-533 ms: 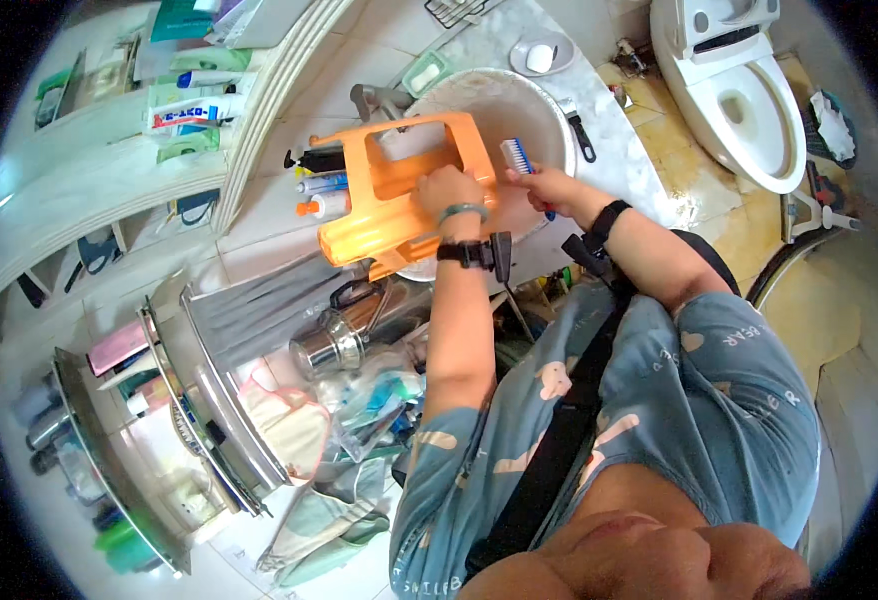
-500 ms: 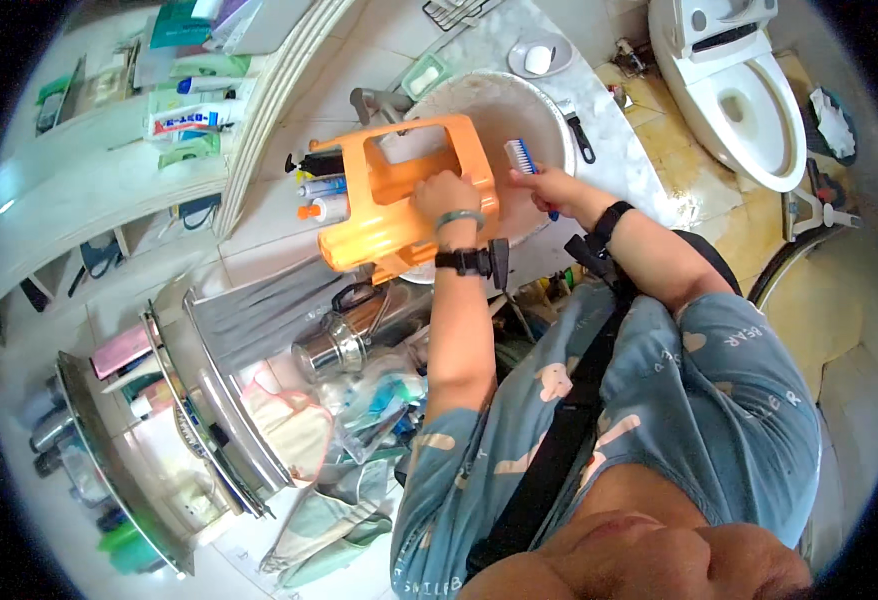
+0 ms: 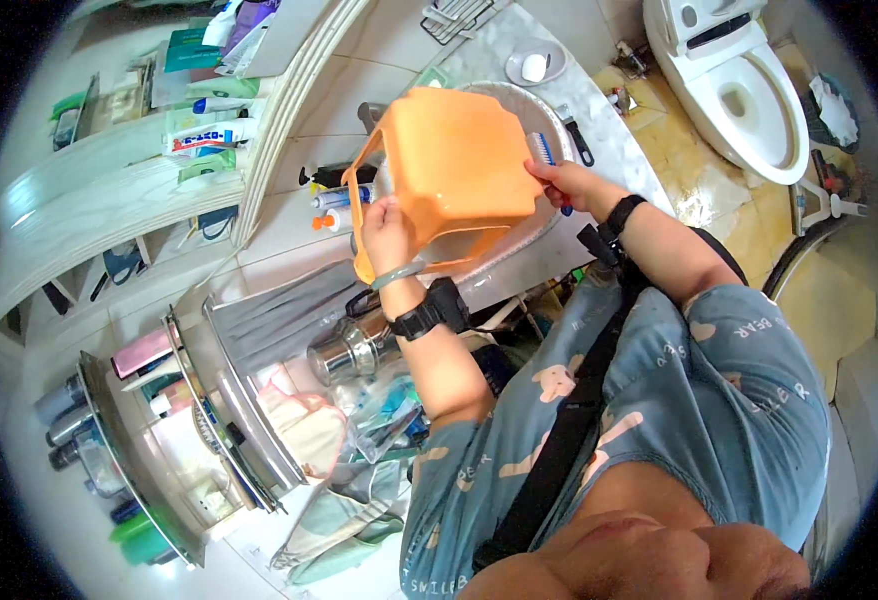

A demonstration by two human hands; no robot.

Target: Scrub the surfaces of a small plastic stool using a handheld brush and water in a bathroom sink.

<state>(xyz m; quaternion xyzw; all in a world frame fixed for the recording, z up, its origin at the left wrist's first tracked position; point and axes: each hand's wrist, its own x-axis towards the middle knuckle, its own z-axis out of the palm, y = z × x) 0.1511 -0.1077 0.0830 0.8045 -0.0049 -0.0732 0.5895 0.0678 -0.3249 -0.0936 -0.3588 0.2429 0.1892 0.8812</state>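
An orange plastic stool (image 3: 474,150) is tilted on its side over the round white washbasin (image 3: 556,130), its smooth seat facing up and to the right. My left hand (image 3: 387,238) is closed on the stool's left leg edge. In my right hand (image 3: 571,186) is a scrubbing brush (image 3: 542,150) with a blue back and pale bristles; the thumb and fingers wrap round it at the stool's right edge. Whether the right fingers also press on the stool I cannot tell. Most of the basin and the tap lie hidden behind the stool.
A soap dish (image 3: 537,62) and a black-handled tool (image 3: 579,140) lie on the marble counter (image 3: 624,165). Bottles and tubes (image 3: 334,205) stand left of the basin. A toilet (image 3: 749,100) is at the far right, and a steel pot (image 3: 344,350) sits below left.
The stool has been turned, so its solid seat shows instead of its open side. My left hand has shifted left and down to its leg edge; the brush stays in my right hand.
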